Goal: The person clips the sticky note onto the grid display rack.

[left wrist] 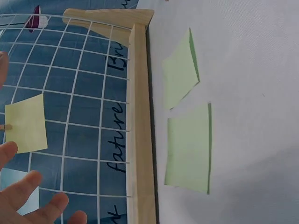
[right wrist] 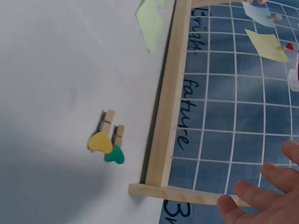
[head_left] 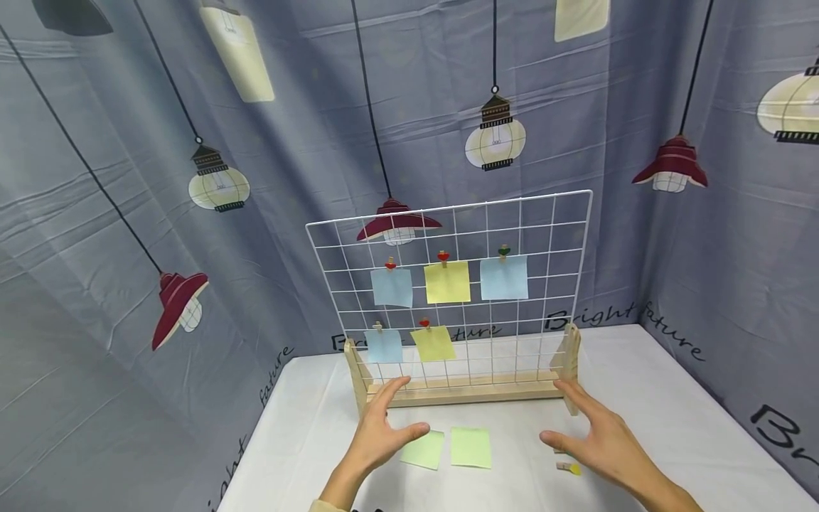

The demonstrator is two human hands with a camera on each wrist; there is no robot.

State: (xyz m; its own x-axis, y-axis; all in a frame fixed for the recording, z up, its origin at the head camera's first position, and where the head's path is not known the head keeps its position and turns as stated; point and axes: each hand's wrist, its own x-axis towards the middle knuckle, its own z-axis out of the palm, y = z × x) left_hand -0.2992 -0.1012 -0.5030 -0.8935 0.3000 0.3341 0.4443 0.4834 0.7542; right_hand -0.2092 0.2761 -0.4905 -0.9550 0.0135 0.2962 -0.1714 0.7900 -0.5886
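Left hand (head_left: 374, 439) and right hand (head_left: 604, 442), raised in front of the grid: the fingers (head_left: 579, 395) of each are spread wide, with the thumb standing well apart from the others. Two light-green sticky notes, left (head_left: 423, 451) and right (head_left: 470, 448), lie between the hands, nearer the left; in the head view the left thumb overlaps the edge of the left note, while the left wrist view shows both notes clear of the fingers. The left note is turned askew to its neighbour. Just beside the right thumb, and well apart from the fingers in the right wrist view, lie two small wooden clothespins, one with a yellow heart (right wrist: 100, 142), the other with a green heart (right wrist: 115, 154).

Behind the hands, a white wire grid (head_left: 448, 208) stands on a wooden base (head_left: 473, 392). Clipped to it are, above, a yellow note (head_left: 447, 283) between two blue notes (head_left: 504, 279); below, a blue note at left and a yellow one beside it. White cloth covers the counter (head_left: 288, 434); a grey-blue curtain (head_left: 128, 206) printed with lamps hangs behind.
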